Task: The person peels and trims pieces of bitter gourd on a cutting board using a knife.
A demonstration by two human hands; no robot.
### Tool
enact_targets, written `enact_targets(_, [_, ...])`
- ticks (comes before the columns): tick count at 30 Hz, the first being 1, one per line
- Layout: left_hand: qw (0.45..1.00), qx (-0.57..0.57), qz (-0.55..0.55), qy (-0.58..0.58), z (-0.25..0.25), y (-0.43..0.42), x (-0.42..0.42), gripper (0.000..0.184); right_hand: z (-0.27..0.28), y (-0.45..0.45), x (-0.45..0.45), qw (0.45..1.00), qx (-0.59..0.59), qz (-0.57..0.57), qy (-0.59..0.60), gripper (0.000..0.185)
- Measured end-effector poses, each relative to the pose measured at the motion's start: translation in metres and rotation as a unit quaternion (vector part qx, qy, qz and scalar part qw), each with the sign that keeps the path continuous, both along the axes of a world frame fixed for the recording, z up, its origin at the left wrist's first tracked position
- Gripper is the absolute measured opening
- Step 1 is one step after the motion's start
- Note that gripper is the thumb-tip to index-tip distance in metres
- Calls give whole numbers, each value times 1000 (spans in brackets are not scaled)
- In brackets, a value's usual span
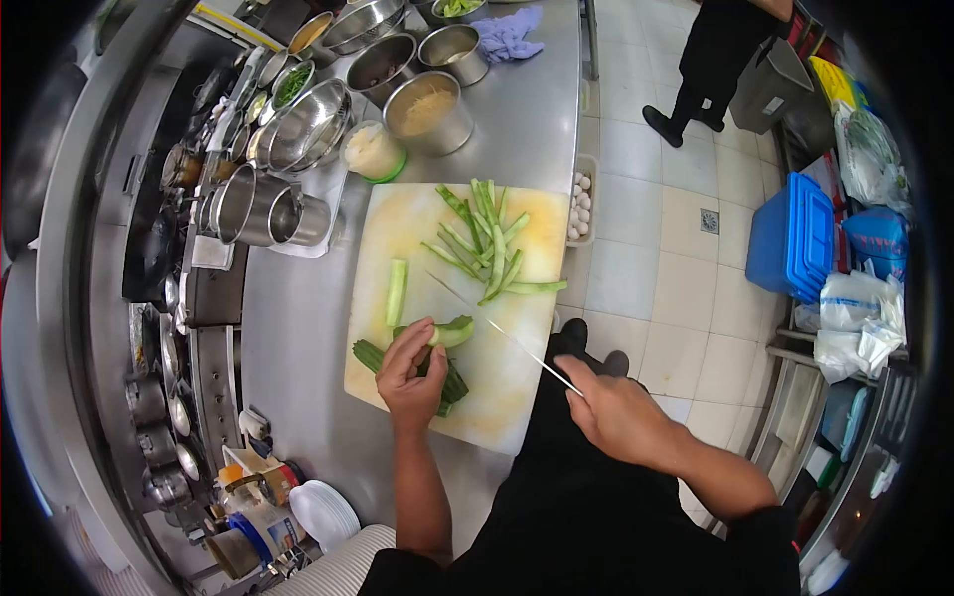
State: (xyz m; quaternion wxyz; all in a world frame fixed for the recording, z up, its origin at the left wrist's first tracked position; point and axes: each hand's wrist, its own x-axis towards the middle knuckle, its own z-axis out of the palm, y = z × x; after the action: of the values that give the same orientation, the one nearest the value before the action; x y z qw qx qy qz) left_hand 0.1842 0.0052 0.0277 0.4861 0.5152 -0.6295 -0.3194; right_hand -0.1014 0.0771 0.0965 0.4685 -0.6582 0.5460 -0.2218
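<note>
My right hand [621, 417] is closed round the handle of a knife [532, 355], its thin blade angled up and left over the cutting board [527, 397]. My left hand [409, 372] has its fingers bent over a pale green piece of gourd [453, 333] on the board, apart from the blade. Dark green ridged gourd pieces [455, 389] lie under and beside this hand, partly hidden by it. Farther up, a pale green length [397, 288] lies alone on the left. A loose pile of green strips [489, 238] covers the board's upper right, one strip reaching the right edge.
Beyond the board stand a tub with a green base [376, 151] and a steel pot of pale shreds [429, 111]. Steel pots [248, 204] sit on the left. White plates [325, 514] are stacked lower left. Eggs [580, 204] lie below the counter. Another person [711, 60] stands upper right.
</note>
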Motion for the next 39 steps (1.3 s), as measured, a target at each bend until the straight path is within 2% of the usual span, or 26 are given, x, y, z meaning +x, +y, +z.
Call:
enact_targets(3, [999,-36,0,-20,1,-1,-8,33,4,21,-2,1000,-3,11,6,34])
enact_targets(10, [997,-30,30,-66,3,1,-11,30,13,53,-3,996,-43,35,63,43])
enact_targets(22, [990,-86,-5,-115,-2,4,-6,30,22,77,1,994,-61,18,85,46])
enact_targets(25, [996,-48,25,-65,0,7,-9,30,24,79,2,994,-60,17,90,47])
enact_targets(39, [995,-66,21,-67,-2,7,-9,29,25,91,11,994,-64,1,87,50])
